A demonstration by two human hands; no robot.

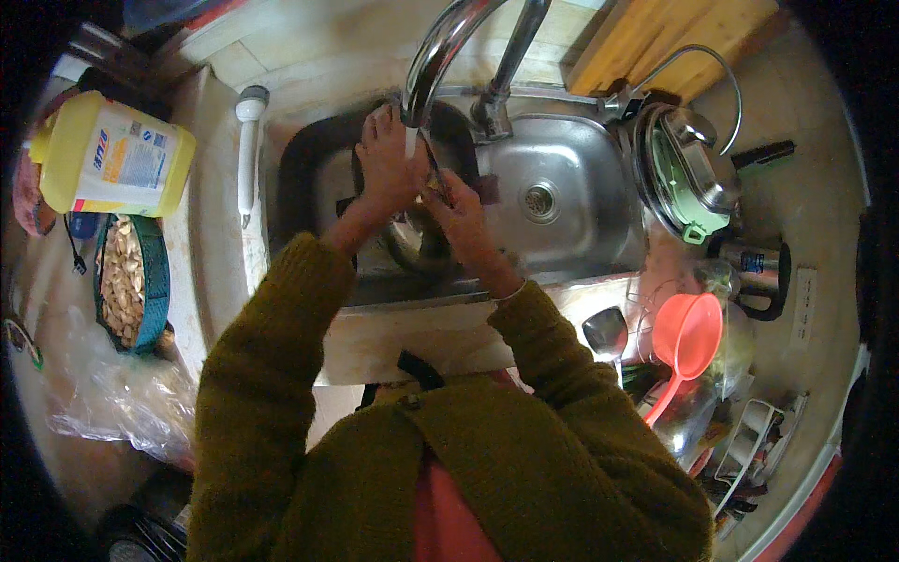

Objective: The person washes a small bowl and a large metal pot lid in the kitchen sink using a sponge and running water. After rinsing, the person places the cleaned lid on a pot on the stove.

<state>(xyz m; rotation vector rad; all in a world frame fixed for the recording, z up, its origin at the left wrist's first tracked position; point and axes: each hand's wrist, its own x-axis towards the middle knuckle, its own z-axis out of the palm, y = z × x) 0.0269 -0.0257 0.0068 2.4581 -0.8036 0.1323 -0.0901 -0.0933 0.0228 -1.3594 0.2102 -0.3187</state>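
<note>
My left hand [395, 158] is in the left basin of the steel sink, palm down, under the chrome faucet [439, 56]. A thin stream of water falls onto the back of it. Beneath both hands is a shiny round metal vessel [407, 235] with a dark rim; its full shape is hidden. My right hand [460, 214] has its thumb and fingers closed at the vessel's right edge, close to the left hand. What lies under the left palm cannot be seen. Dark surfaces line the left basin [302, 175].
The right basin [579, 190] has a round drain. On the left are a yellow jug [116, 154], a green basket [156, 281] of pale pieces and a white wand-like tool [247, 147]. On the right are a lidded green pot [685, 175], a metal mug [755, 270] and a red ladle [688, 337].
</note>
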